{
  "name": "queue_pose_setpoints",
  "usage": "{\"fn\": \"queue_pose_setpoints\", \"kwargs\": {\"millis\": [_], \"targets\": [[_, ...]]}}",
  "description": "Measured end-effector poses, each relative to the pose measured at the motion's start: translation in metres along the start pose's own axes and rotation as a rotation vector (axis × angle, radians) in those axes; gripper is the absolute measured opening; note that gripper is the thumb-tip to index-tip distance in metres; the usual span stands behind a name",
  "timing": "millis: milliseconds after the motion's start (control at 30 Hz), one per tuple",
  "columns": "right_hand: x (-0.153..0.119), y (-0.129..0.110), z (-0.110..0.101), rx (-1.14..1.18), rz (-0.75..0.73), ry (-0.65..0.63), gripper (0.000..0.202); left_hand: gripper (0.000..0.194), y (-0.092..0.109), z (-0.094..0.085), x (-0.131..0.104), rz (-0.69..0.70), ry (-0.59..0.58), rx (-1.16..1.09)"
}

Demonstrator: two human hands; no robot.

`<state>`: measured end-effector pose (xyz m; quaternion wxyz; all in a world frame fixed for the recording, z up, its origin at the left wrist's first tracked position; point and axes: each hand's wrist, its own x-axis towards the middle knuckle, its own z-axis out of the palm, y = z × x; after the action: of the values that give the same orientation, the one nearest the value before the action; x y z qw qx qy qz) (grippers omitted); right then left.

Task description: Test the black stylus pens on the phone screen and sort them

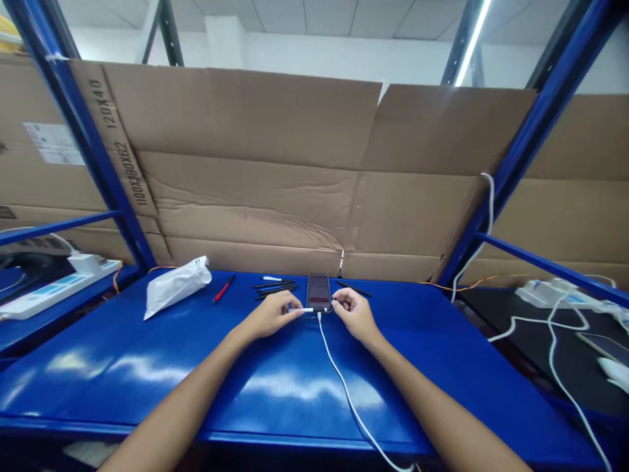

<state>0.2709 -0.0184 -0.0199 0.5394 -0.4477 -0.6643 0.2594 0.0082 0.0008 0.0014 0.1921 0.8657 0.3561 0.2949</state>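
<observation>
Phone (319, 292) lying flat at the far middle of the blue shelf (147, 367), its white cable (344, 387) plugged into the near end and trailing toward the person. Left hand (272, 313) pinches a small white stick (303, 310) beside the phone's near corner; right hand (354, 312) is curled at the opposite corner, fingertips touching the case, holding nothing visible. Steadying both corners keeps the plug from twisting. Black pens (276, 287) and a red pen (223, 288) lie just beyond; a white bag (175, 285) sits well left.
</observation>
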Motion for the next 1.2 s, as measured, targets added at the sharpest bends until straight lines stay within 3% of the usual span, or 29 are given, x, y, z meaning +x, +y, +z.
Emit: {"fn": "queue_pose_setpoints", "kwargs": {"millis": [167,433,567,700,1000,1200], "targets": [[0.0,0.007,0.006,0.127,0.04,-0.031,0.026,0.034,0.0,0.001,0.0,-0.009,-0.008,-0.015],[-0.001,0.003,0.007,0.095,0.088,-0.04,0.034,0.037,-0.002,0.002,0.001,-0.051,0.022,-0.031],[-0.004,-0.001,0.007,0.069,0.104,-0.101,0.031,0.035,0.002,0.0,0.0,-0.067,-0.046,-0.041],[-0.005,-0.004,0.007,0.025,0.093,-0.11,0.03,0.031,0.004,0.0,-0.001,0.002,-0.139,-0.016],[-0.005,-0.012,0.001,-0.057,0.03,-0.117,0.027,0.03,-0.021,0.008,-0.005,0.052,-0.118,0.166],[0.0,-0.008,-0.007,-0.038,0.039,-0.091,0.03,0.024,-0.018,0.004,-0.007,0.045,-0.12,0.141]]}}
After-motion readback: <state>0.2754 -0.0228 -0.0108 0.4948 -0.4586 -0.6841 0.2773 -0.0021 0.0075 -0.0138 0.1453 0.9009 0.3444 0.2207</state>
